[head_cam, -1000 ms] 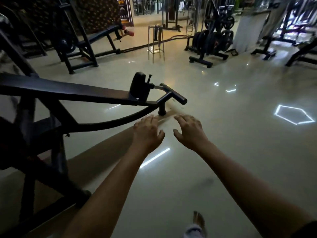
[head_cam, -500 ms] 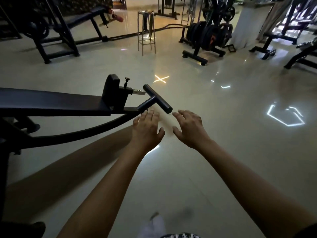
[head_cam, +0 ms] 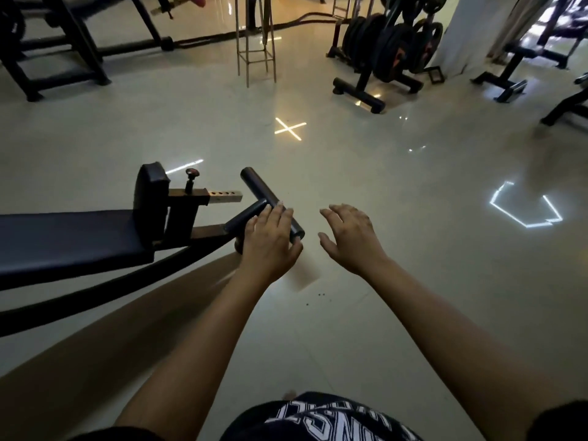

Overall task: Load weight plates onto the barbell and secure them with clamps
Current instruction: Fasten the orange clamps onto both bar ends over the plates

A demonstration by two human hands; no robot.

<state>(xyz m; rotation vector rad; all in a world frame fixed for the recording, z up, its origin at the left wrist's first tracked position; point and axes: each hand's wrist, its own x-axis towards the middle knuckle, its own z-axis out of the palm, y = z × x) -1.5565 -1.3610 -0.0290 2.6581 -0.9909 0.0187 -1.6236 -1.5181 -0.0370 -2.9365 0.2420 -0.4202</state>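
Observation:
Black weight plates (head_cam: 393, 47) stand on edge in a rack (head_cam: 358, 93) at the far upper right, across the glossy floor. No barbell or clamp shows. Both my arms stretch forward, palms down. My left hand (head_cam: 269, 241) hovers open in front of the black T-shaped end bar (head_cam: 259, 190) of a bench; whether it touches the bar I cannot tell. My right hand (head_cam: 351, 238) is open with fingers spread over bare floor, holding nothing.
A black padded bench (head_cam: 73, 237) with a curved frame fills the left. A metal stool (head_cam: 256, 49) stands at top centre, another bench frame (head_cam: 54, 58) at top left, and machine legs (head_cam: 509, 81) at the right edge. Light reflections mark the floor.
The view has moved forward and tilted down: the bench end bar and the plate rack are closer. My left hand now overlaps the bar's end. Both hands stay open.

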